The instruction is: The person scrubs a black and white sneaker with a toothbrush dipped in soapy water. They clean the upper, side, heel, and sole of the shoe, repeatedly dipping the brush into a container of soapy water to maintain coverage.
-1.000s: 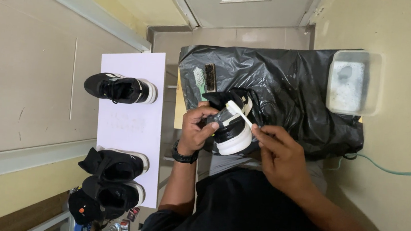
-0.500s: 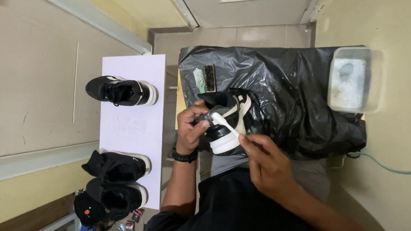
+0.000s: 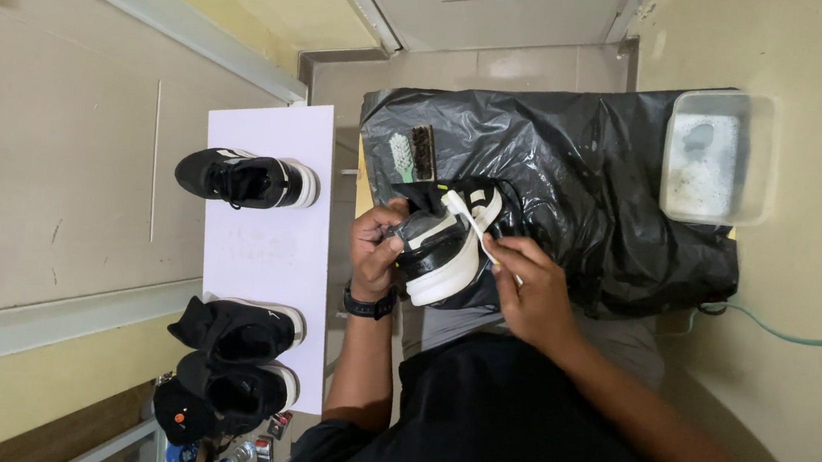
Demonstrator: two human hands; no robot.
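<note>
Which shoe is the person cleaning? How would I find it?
Find the crinkly black plastic sheet covering the table. At its near edge, the left hand holds a black shoe with a thick white sole while the right hand works a white brush on it. The other shoes sit untouched on the white board.

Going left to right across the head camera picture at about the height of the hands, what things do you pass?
White board → left hand → black and white shoe → right hand holding a white toothbrush → black plastic sheet
</note>
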